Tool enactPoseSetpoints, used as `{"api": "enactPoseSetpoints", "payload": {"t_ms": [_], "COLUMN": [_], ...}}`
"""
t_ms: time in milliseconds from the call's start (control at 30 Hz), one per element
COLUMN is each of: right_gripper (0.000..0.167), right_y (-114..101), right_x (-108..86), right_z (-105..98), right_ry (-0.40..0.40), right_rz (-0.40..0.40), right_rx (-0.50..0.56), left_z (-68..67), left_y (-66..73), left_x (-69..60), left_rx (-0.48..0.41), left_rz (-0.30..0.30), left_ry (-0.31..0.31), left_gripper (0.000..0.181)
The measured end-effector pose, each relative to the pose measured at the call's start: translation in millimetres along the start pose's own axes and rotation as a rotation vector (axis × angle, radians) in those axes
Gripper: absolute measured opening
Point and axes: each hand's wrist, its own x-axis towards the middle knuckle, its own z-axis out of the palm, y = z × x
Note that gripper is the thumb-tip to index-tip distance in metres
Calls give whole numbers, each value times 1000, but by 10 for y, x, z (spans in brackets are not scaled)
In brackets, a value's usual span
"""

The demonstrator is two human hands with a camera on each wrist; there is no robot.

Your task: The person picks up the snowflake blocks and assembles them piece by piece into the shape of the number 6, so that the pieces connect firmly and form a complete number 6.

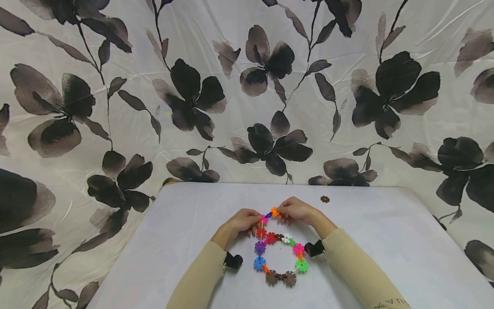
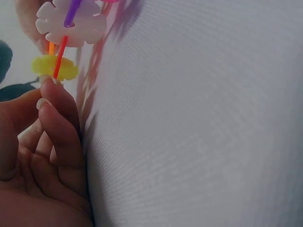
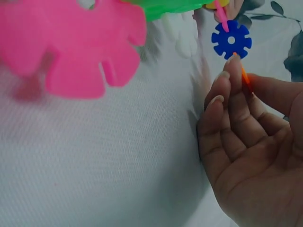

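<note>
Notched plastic snowflake discs are slotted together into a ring on the table, with a short chain rising from its far left side. At that chain, my left hand [image 1: 243, 221] pinches a disc beside a pink disc [image 1: 264, 219]. In the left wrist view its fingertips meet a red disc seen edge-on, beside a yellow disc [image 2: 68, 71] and below a white disc [image 2: 52, 21]. My right hand [image 1: 299, 209] pinches the orange disc [image 1: 275, 211] at the chain's far end. The right wrist view shows this orange disc edge-on, slotted against a blue disc [image 3: 240, 43].
A loose brown disc [image 1: 325, 199] lies beyond the right hand on the white table [image 1: 185, 223]. Two brown discs [image 1: 290, 279] sit at the ring's near side, and a green disc [image 1: 302, 266] at its right. A floral cloth [image 1: 216, 150] hangs behind the table.
</note>
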Motion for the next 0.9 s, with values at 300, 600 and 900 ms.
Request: {"api": "enactPoseSetpoints", "payload": {"t_ms": [300,600,900], "right_gripper": [26,26,24], "right_y": [57,75,95], "right_x": [15,9,-4], "right_z": [-42,2,15], "right_ry": [-34,-30,-36], "right_rz": [-10,-19,-35], "right_rx": [92,122,137], "left_z": [-2,15,40], "left_y": [5,0,26], "left_x": [16,39,45], "left_rx": [-25,-44,-30], "left_rz": [-9,2,0], "left_ry": [17,18,30], "left_gripper": [23,22,21]}}
